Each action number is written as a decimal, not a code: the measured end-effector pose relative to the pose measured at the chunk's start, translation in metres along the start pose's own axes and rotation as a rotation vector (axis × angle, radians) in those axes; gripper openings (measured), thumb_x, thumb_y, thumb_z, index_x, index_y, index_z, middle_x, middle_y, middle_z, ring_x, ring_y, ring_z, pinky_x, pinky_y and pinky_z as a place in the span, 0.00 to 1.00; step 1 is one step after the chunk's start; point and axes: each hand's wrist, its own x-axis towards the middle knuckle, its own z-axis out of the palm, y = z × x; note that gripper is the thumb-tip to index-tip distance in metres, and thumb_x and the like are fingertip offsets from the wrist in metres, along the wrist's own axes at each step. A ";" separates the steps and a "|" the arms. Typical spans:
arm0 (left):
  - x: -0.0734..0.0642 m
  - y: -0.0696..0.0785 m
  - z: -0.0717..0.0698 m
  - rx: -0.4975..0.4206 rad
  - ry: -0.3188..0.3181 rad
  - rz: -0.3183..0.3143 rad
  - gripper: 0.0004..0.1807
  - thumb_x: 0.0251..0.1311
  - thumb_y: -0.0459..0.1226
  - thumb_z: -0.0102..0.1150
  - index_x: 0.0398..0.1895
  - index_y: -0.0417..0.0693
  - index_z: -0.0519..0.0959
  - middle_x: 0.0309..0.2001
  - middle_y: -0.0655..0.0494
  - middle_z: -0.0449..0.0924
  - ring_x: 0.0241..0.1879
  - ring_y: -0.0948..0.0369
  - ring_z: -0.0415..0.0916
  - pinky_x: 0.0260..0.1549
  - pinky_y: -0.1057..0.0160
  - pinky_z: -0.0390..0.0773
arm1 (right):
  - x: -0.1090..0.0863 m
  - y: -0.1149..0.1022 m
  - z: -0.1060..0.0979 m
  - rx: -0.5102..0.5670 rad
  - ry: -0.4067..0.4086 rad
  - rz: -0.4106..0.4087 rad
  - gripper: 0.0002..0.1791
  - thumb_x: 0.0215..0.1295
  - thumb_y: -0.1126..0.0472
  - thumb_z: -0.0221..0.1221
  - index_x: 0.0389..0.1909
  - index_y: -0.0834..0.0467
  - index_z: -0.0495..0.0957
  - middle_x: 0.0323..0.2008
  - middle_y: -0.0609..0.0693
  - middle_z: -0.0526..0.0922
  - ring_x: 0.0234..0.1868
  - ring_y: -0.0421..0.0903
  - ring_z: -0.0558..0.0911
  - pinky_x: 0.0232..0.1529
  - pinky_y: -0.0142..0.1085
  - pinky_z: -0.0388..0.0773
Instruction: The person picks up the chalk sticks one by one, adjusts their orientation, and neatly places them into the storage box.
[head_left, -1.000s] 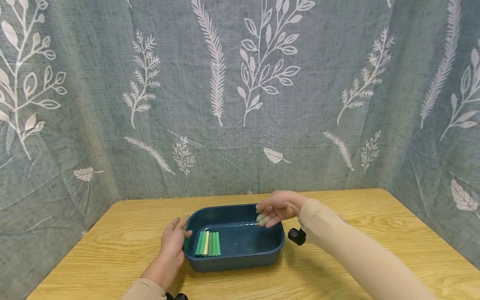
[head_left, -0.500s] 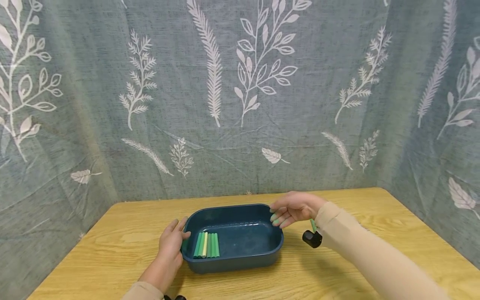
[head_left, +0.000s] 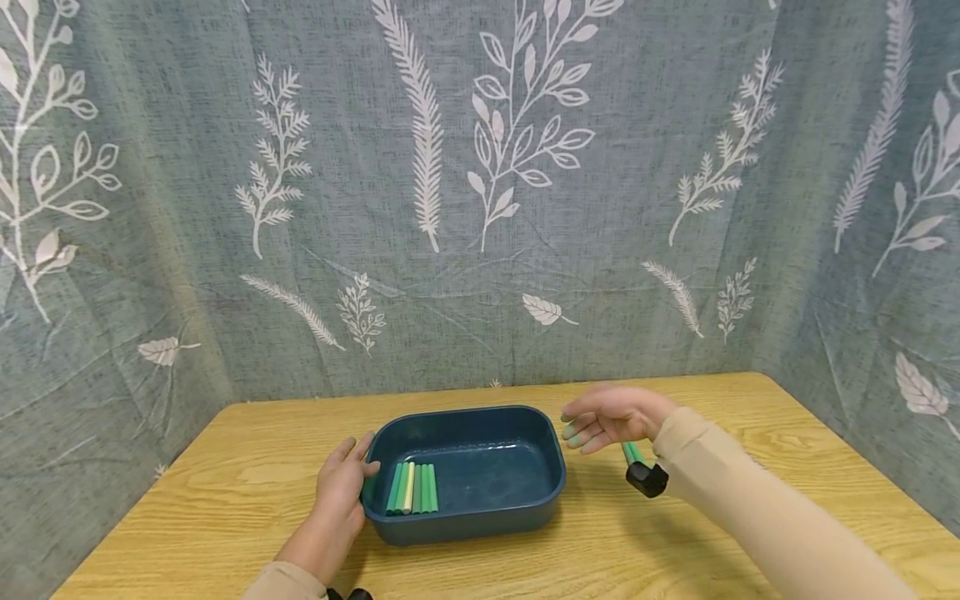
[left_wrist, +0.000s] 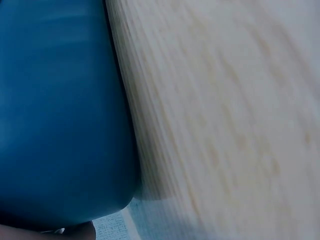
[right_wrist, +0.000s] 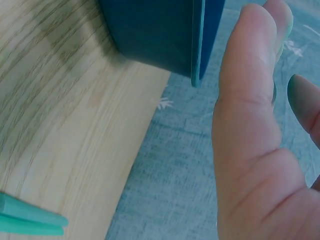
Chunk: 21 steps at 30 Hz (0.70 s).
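Observation:
A dark blue rectangular tub [head_left: 510,500] stands on the table. Several slim round green sticks [head_left: 424,490] lie side by side at its left end, with one pale yellow stick [head_left: 408,488] among them. At the tub's left end my left hand [head_left: 341,483] holds the wall, thumb over the rim and fingers outside. Just beyond the right end, my right hand [head_left: 611,417] hovers with loosely extended fingers and holds nothing. Two more green sticks [right_wrist: 30,217] rest on the table below that hand, partly hidden in the head view.
The wooden table [head_left: 285,442] carries the tub near its middle. A grey-blue curtain [head_left: 450,325] with white leaf prints hangs behind the table and along both sides. Black wrist cameras [head_left: 647,479] sit under the forearms.
My right hand has moved right, from over the tub to outside its right end, uncovering the green sticks on the table. The left hand stays at the tub's left end.

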 end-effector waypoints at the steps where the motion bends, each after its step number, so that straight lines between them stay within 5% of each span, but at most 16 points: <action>1: 0.000 0.000 0.000 0.002 0.000 0.000 0.39 0.64 0.18 0.36 0.74 0.32 0.31 0.75 0.36 0.41 0.73 0.40 0.26 0.70 0.45 0.40 | -0.001 0.001 -0.002 -0.001 0.001 0.000 0.24 0.74 0.62 0.47 0.61 0.77 0.62 0.37 0.57 0.79 0.34 0.44 0.82 0.45 0.39 0.81; 21: 0.000 0.000 0.000 0.001 -0.013 -0.010 0.40 0.65 0.18 0.36 0.75 0.34 0.31 0.75 0.37 0.40 0.73 0.41 0.25 0.70 0.46 0.39 | -0.025 0.022 -0.043 0.055 0.033 0.031 0.18 0.75 0.61 0.47 0.57 0.70 0.64 0.31 0.51 0.80 0.30 0.42 0.83 0.39 0.36 0.82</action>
